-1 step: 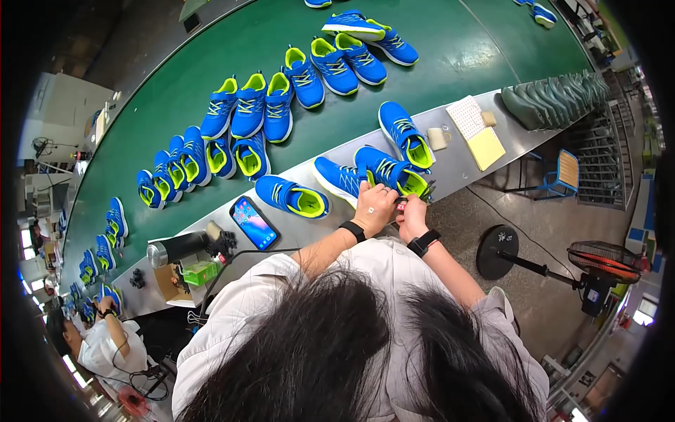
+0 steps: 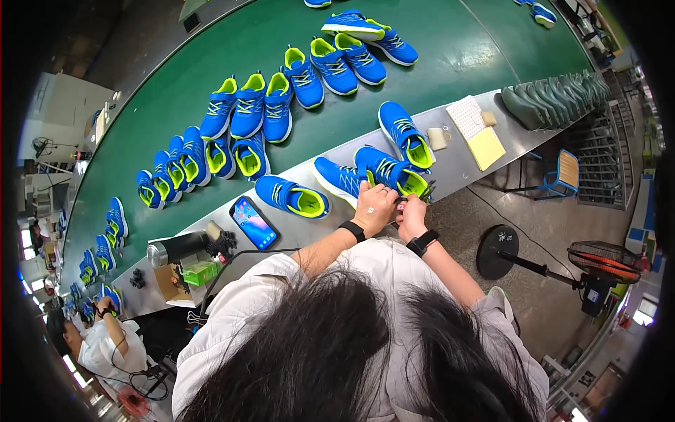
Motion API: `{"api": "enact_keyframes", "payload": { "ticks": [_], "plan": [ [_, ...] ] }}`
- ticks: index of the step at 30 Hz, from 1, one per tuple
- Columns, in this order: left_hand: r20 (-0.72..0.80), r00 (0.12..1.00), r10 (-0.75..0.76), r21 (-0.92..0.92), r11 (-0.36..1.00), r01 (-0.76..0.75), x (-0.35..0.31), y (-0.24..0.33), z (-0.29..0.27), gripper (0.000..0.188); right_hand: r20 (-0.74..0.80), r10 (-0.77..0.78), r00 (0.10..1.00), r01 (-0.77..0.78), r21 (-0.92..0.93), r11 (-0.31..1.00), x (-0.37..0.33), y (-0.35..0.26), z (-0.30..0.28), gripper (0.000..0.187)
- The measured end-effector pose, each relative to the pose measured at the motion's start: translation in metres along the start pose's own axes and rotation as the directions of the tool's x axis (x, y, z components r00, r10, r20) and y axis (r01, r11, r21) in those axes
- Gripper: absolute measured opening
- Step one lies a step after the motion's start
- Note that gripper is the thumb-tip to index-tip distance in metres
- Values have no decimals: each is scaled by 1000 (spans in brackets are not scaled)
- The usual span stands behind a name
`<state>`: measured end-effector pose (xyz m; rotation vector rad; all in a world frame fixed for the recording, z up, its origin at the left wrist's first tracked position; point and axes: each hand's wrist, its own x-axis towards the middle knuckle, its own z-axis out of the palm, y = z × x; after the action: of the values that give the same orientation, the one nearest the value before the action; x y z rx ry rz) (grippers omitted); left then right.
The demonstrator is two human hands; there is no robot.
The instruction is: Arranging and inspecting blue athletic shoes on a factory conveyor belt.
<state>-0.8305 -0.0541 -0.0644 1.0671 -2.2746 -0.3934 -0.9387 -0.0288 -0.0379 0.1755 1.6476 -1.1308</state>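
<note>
A worker in a pale shirt (image 2: 394, 264) is bending over a bench at the center of the frame, where a blue sneaker (image 2: 384, 167) with a lime lining is lying, its heel end toward the worker. The left hand (image 2: 380, 202) is resting against the shoe, fingers bending; whether they are gripping it cannot be told. The right hand's (image 2: 413, 214) fingers are closing on a small red tag (image 2: 401, 205) beside the heel.

Around them, a gray metal ledge (image 2: 450, 169) is carrying more sneakers, a lit phone (image 2: 254, 222) at center left and a black cylinder (image 2: 176, 248) farther left. A standing fan (image 2: 603, 261) is occupying the right side, above a speckled floor (image 2: 520, 204), with a stool (image 2: 568, 169) standing beyond. A green tabletop (image 2: 450, 63) is sweeping across the upper frame beneath rows of matching sneakers (image 2: 247, 105). At lower left, a co-worker (image 2: 105, 352) is reaching toward other shoes.

The red tag is showing white print, too small to read. A white sticker (image 2: 371, 210) is marking the left hand; a patterned sheet (image 2: 467, 112) is lying beside a yellow pad (image 2: 485, 151) at upper right.
</note>
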Motion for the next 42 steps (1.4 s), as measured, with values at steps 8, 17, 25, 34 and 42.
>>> {"api": "enact_keyframes", "payload": {
  "ticks": [8,17,25,34,42],
  "plan": [
    [28,999,-16,-23,1000,17,9,3,7,16,-129,-183,974,189,35,981,22,14,7,23],
    [55,998,-3,56,998,0,15,1,4,17,96,59,994,-68,93,993,20,-12,-17,16],
    [56,998,-15,82,997,11,16,0,1,19,172,207,963,-227,106,968,8,-38,-23,8],
    [53,998,-34,48,998,32,21,0,19,16,223,223,949,-255,129,958,22,-32,-26,11],
    [19,1000,-16,-18,1000,17,30,8,27,10,69,126,990,-133,94,987,21,-32,-11,16]
  ]
}}
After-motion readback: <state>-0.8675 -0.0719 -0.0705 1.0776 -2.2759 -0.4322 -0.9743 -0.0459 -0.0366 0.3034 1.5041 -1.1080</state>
